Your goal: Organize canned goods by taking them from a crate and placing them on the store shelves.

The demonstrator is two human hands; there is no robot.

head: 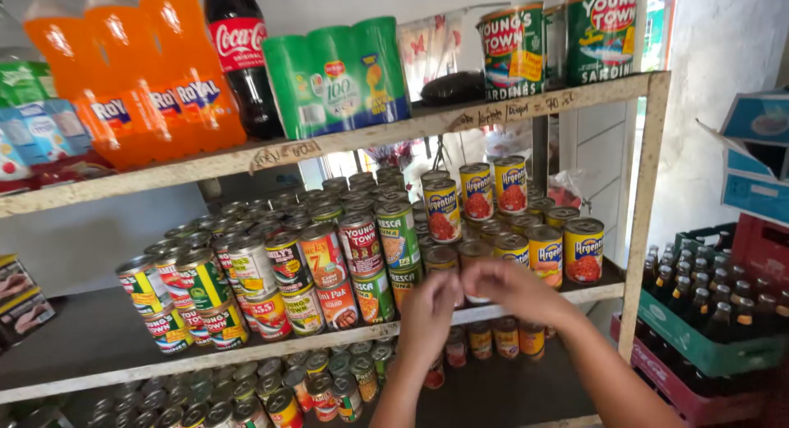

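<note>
Head view: both hands (472,300) at yellow can (474,263), mid shelf (246,354) w/ tins

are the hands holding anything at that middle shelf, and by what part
Cannot be told. The left hand and right hand meet at the front edge of the middle shelf, in front of the yellow cans, hiding whatever the fingers may grip.

Soft daylight from behind shelves, blurred hands (472,300)
</note>
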